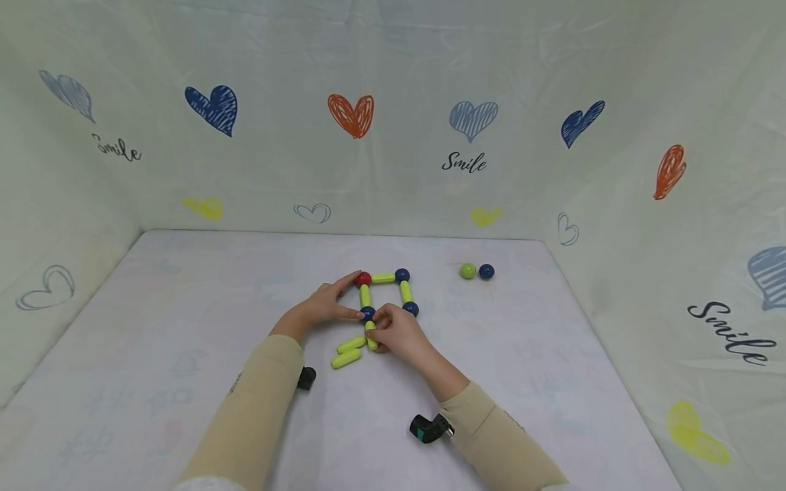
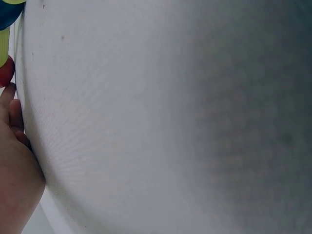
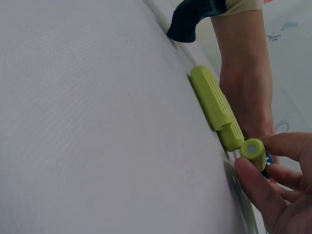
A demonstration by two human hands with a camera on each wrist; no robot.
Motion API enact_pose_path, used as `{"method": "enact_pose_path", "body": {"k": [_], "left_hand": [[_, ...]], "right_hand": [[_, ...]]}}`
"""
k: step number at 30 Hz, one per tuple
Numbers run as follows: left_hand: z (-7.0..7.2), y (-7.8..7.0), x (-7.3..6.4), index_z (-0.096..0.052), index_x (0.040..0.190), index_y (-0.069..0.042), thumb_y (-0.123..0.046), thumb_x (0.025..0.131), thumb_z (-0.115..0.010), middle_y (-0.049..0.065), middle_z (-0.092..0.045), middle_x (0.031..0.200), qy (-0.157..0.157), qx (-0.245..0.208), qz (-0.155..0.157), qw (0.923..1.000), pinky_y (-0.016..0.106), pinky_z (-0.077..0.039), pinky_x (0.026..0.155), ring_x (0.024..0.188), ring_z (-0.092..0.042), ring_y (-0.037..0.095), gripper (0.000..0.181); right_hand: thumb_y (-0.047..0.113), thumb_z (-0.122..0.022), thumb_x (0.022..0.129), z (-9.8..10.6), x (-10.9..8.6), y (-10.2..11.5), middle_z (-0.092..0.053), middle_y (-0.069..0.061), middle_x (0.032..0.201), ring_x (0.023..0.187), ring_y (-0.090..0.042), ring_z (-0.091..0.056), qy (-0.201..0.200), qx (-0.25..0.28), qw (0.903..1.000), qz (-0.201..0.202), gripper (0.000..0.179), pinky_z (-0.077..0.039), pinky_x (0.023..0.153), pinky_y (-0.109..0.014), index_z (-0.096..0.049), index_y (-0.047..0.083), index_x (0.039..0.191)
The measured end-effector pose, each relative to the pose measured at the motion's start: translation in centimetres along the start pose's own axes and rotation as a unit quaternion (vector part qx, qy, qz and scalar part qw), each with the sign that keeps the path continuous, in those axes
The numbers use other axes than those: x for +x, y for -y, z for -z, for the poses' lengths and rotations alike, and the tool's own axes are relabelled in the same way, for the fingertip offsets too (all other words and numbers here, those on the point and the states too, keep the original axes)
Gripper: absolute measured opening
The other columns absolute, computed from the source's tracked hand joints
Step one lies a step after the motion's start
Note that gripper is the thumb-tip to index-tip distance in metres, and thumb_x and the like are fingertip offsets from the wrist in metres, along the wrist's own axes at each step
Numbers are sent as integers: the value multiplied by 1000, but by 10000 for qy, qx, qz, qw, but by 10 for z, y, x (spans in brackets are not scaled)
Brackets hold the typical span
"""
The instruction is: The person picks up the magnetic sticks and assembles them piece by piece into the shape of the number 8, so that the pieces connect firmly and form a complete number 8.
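The right hand (image 1: 399, 334) pinches a green stick (image 1: 371, 335) between thumb and fingers, its far end at the lower-left blue ball (image 1: 367, 313) of a stick-and-ball frame. The left hand (image 1: 322, 303) is spread, a fingertip at the red ball (image 1: 364, 278) and the thumb at that blue ball. From the held stick, the frame stands toward twelve to one o'clock and two loose sticks (image 1: 346, 359) lie at about eight.

The stick looks light, stiff and hardly fragile; its ribbed sides should give good grip, best taken near the free end. The grey disc there suggests a magnet, so nearby pieces may snap on. The smooth balls would probably roll unless steadied.
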State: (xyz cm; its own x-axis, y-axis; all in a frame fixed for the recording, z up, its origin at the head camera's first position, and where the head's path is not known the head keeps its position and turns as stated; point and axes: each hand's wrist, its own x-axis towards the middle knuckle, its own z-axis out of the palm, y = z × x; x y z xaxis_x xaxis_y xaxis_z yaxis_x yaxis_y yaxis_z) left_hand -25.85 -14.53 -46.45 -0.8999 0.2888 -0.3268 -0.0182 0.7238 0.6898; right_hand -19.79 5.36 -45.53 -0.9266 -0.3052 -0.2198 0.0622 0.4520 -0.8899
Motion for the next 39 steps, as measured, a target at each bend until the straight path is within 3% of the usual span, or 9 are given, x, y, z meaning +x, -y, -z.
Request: {"method": "enact_pose_path", "body": {"k": [16, 33, 39], "left_hand": [[2, -4, -3, -18, 156, -31, -44, 80, -79, 12, -23, 159, -14, 129, -27, 9999, 68, -24, 106, 140, -21, 40, 98], [0, -6, -5, -18, 157, -30, -42, 80, -79, 12, -23, 158, -24, 70, 17, 10000, 66, -24, 107, 139, -22, 40, 98], [-2, -5, -5, -19, 156, -33, -39, 80, -79, 11, -22, 159, -32, 35, 18, 10000, 66, -24, 107, 140, -21, 40, 97]], "right_hand": [[13, -74, 87, 35, -3, 0, -63, -4, 81, 63, -16, -63, -259, -523, 9979, 264, 24, -54, 59, -29, -63, 5, 106], [13, -77, 84, 86, 3, -17, -61, -1, 81, 71, -15, -53, -1181, -1123, 9837, 762, 24, -44, 61, -26, -66, 5, 104], [14, -76, 85, 104, 8, -27, -61, -3, 82, 72, -17, -54, -1384, -1124, 9810, 771, 27, -44, 62, -27, -65, 2, 107]]}}
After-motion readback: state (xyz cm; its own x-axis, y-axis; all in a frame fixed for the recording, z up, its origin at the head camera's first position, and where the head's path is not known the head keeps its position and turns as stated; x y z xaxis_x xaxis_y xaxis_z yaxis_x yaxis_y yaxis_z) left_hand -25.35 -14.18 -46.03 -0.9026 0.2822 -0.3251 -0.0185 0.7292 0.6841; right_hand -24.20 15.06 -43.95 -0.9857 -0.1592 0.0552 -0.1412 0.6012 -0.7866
